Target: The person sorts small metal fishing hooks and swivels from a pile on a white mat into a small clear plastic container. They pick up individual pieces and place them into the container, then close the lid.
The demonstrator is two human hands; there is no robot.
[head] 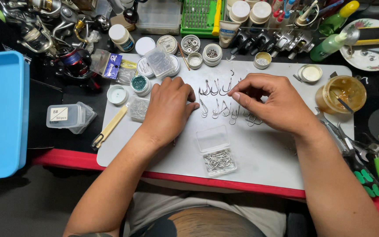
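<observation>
Your right hand has its thumb and forefinger pressed together in a pinching grip over the fish hooks, though you cannot tell from here whether a hook sits between the tips. Your left hand rests knuckles-up with fingers curled, its fingertips touching the mat just beside the lower row of hooks, holding nothing that shows. The hooks are thin, bright wire, bent in J-shapes, laid in two loose rows at the middle of the smooth pale grey mat. Nearer you, a small clear plastic box lies open, its lid flat, with a tangle of the same hooks inside. A wooden-handled tool lies across the mat's left edge. An amber jar stands at the right edge, and small round tins crowd the far edge. The front half of the mat is bare; the desk's red edge runs just below it. A blue tray sits well apart at left
</observation>
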